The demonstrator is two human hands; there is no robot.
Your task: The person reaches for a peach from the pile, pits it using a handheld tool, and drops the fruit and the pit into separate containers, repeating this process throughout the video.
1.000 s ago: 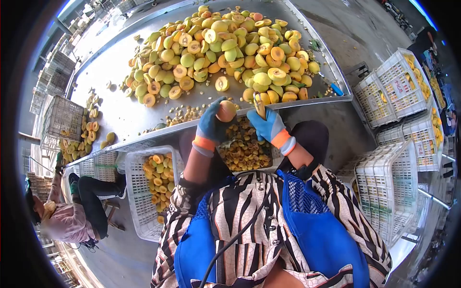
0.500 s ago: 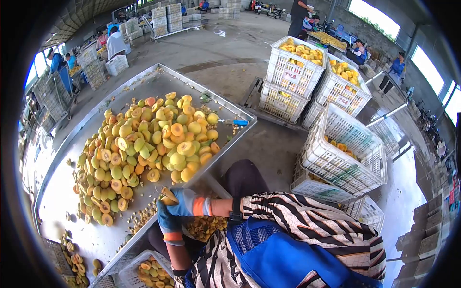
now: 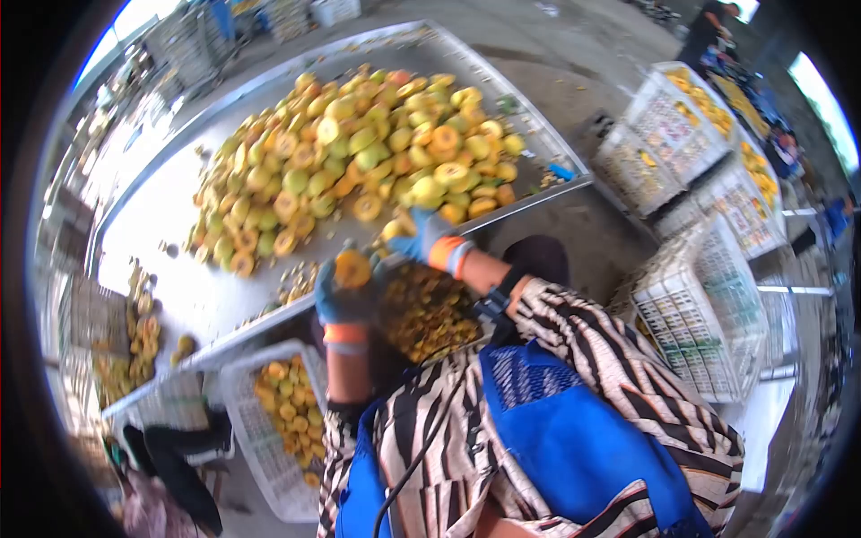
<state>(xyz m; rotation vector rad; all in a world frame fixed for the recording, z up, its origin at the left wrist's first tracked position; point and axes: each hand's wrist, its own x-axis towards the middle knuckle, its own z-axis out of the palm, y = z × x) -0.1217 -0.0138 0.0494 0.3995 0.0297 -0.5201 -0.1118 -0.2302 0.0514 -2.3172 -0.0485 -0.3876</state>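
Note:
My left hand point(image 3: 339, 300), in a blue-grey glove with an orange cuff, is closed around a peach half point(image 3: 352, 269), its orange cut face turned up. To its right, my right hand point(image 3: 429, 240), gloved alike, has thumb and fingers around a yellow peach point(image 3: 395, 230) at the near edge of the pile; blur hides the exact grip. The heap of whole-looking and halved peaches point(image 3: 359, 152) lies on a metal table point(image 3: 170, 300). Below my hands, a container of peach pieces point(image 3: 430, 314) sits partly hidden by my arms.
A blue-handled object point(image 3: 562, 172) lies in the table's right corner. White crates point(image 3: 704, 314) stand at the right, some filled with fruit. Another crate point(image 3: 256, 430) of peaches stands at lower left. Loose pits and fruit lie along the table's near edge. A person point(image 3: 708, 36) stands far back.
My hands, together at the table edge before, are now apart: the left holds a peach half, the right has reached to the pile. The view has tilted down and shifted left.

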